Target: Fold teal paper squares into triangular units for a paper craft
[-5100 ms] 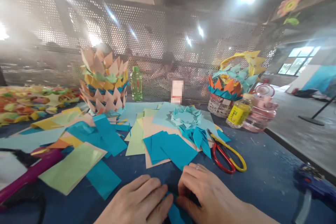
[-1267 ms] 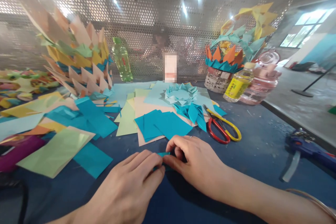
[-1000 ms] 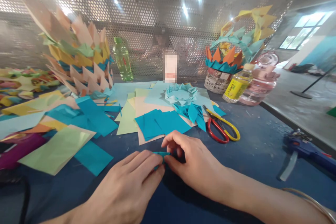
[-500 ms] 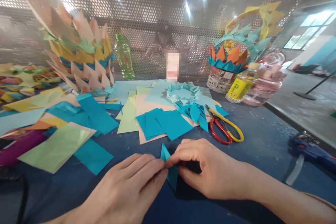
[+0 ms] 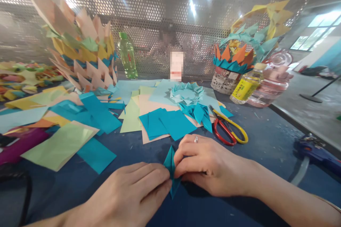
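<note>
Near the table's front edge, a blue folded paper piece (image 5: 170,159) with pointed ends stands between my two hands. My left hand (image 5: 133,188) grips its left side with the fingers pressed together. From the right, my right hand (image 5: 205,165), with a ring on one finger, pinches the same piece; the fingers cover its middle. Beyond it lie blue paper rectangles (image 5: 177,126). Several folded blue pieces (image 5: 198,113) are heaped just behind, beside a light-blue folded paper ring (image 5: 186,93). Red-and-yellow-handled scissors (image 5: 230,127) rest right of these.
Left are loose coloured sheets (image 5: 60,145), a purple tool (image 5: 25,145) and a tall folded-paper structure (image 5: 90,53). A green bottle (image 5: 128,56) stands at the back. On the right are a paper basket (image 5: 226,78), a yellow-labelled bottle (image 5: 246,85), a pink jug (image 5: 270,88) and a blue glue gun (image 5: 317,152).
The folded piece has turned more upright, its top now pointing straight away from me. My right-hand fingers have moved closer together around it, and the ring has come into view.
</note>
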Demonstrator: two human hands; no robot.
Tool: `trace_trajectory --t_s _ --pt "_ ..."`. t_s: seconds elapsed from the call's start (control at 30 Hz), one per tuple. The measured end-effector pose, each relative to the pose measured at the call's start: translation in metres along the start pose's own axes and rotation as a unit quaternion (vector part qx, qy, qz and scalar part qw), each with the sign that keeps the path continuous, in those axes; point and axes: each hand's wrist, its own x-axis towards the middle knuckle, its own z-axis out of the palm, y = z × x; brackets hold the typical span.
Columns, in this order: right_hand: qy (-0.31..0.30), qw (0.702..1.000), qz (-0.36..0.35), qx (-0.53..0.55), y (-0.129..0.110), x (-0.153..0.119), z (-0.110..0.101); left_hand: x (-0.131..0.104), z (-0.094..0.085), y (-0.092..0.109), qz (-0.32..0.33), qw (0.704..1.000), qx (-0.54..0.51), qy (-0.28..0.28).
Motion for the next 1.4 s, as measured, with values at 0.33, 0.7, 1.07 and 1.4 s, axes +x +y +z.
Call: trace_trajectory --t_s 0.33,0.7,1.07,1.4 --pt "0.006 0.995 0.004 0.097 0.013 -0.001 0.002 0.001 0.001 0.001 0.030 0.997 0.019 0.061" --pt "-0.002 0.990 0.047 0.130 0.011 0.002 0.007 -0.009 0.003 0.008 0.004 0.997 0.069 0.020" --pt "-0.023 0.984 0.167 0.056 -0.004 0.004 0.015 -0.007 0.009 0.002 0.037 0.996 0.039 0.069" --pt "0.007 0.984 0.173 0.045 -0.005 0.003 0.021 -0.008 0.005 0.007 -0.008 0.999 0.025 0.024"
